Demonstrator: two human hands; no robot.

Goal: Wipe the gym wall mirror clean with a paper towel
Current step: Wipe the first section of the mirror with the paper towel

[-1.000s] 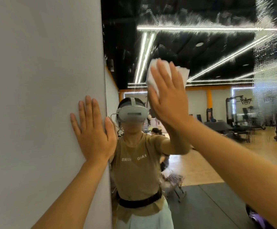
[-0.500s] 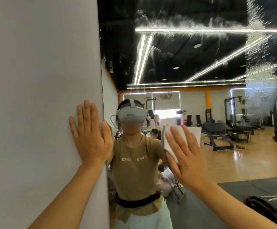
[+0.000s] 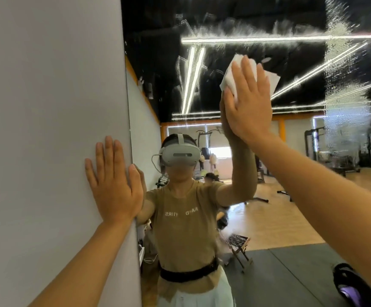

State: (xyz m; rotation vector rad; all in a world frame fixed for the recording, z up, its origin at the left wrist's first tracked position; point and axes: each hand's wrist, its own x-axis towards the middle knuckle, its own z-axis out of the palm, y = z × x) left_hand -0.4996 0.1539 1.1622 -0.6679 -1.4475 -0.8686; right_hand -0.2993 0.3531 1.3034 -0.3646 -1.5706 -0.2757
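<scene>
There is one view only, from a wide-angle camera worn on the person's head. It faces straight ahead at the wall mirror (image 3: 291, 196), close enough that both outstretched arms reach the surface before it. The mirror fills the middle and right of the picture; a plain white wall panel (image 3: 47, 129) fills the left, its edge running nearly upright but bowed by the lens. The headset (image 3: 180, 155) carrying the camera shows in the reflection, below and left of the right grip (image 3: 250, 105) and right of the left grip (image 3: 113, 185). No second view shares the scene.
</scene>
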